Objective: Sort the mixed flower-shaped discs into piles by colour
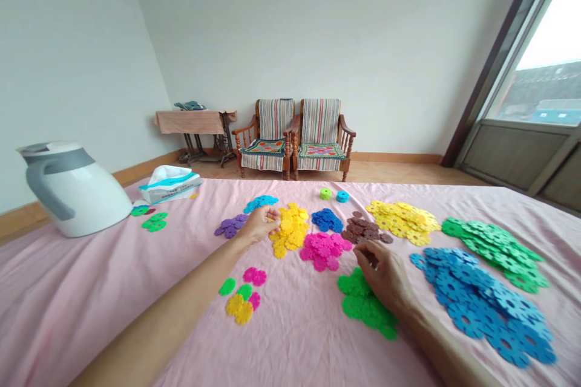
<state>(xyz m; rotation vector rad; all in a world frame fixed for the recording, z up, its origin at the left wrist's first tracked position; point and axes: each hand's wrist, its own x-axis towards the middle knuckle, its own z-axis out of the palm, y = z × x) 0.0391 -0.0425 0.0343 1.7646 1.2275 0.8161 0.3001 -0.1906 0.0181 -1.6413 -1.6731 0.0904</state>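
Piles of flat plastic snowflake discs lie sorted by colour on a pink cloth (pixel 91 290). My left hand (pixel 259 225) reaches to the yellow pile (pixel 290 231), fingers pinched at its left edge, between it and the purple pile (pixel 230 226); whether it grips a disc is unclear. My right hand (pixel 385 278) rests curled over the bright green pile (pixel 365 308), fingertips near the brown pile (pixel 365 228). A magenta pile (pixel 324 249) lies between my hands.
Larger piles lie right: yellow (pixel 403 221), green (pixel 497 248), blue (pixel 485 299). Small blue (pixel 327 219) and cyan (pixel 261 201) piles sit farther back. A white kettle (pixel 72 190) and tissue pack (pixel 169 184) stand left. A few joined discs (pixel 244 299) lie near me.
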